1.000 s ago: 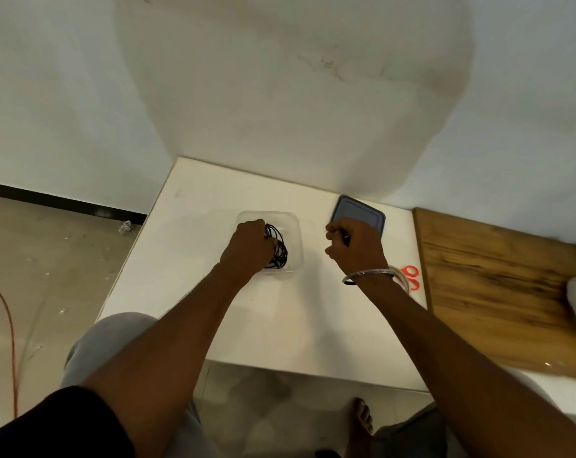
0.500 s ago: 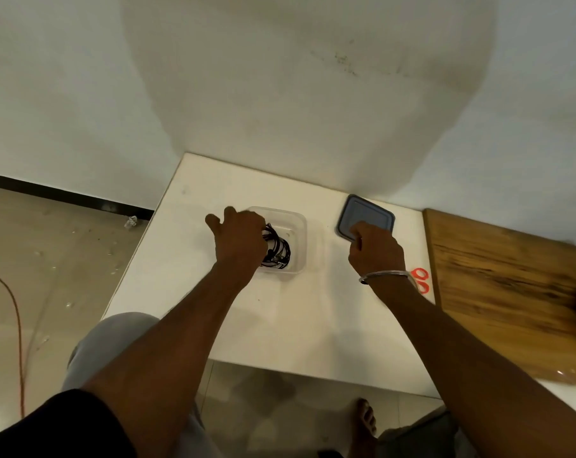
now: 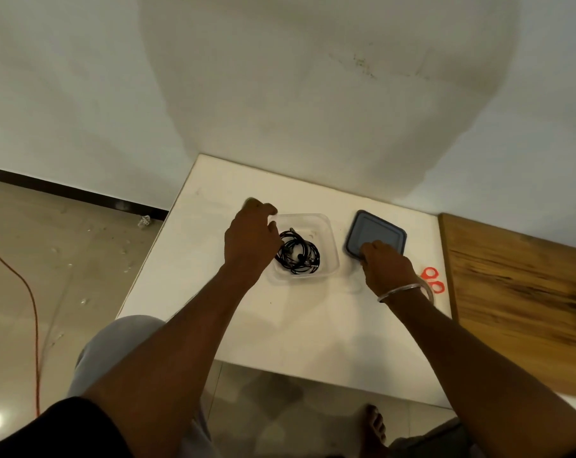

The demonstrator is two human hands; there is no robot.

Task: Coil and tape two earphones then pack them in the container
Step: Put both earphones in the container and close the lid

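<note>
Head view: right hand (image 3: pixel 387 267) hides the lid (image 3: pixel 376 234) corner.

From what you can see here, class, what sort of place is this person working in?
Probably a plain room at home or a simple workspace, not a factory: a low white table against a bare wall, a tiled floor, and a wooden board alongside.

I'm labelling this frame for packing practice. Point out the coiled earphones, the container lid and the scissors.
coiled earphones (image 3: pixel 299 256): head view, middle of the black coil inside the clear container.
container lid (image 3: pixel 376 233): head view, bare top of the dark lid.
scissors (image 3: pixel 432 280): head view, the red handle loops.
</note>
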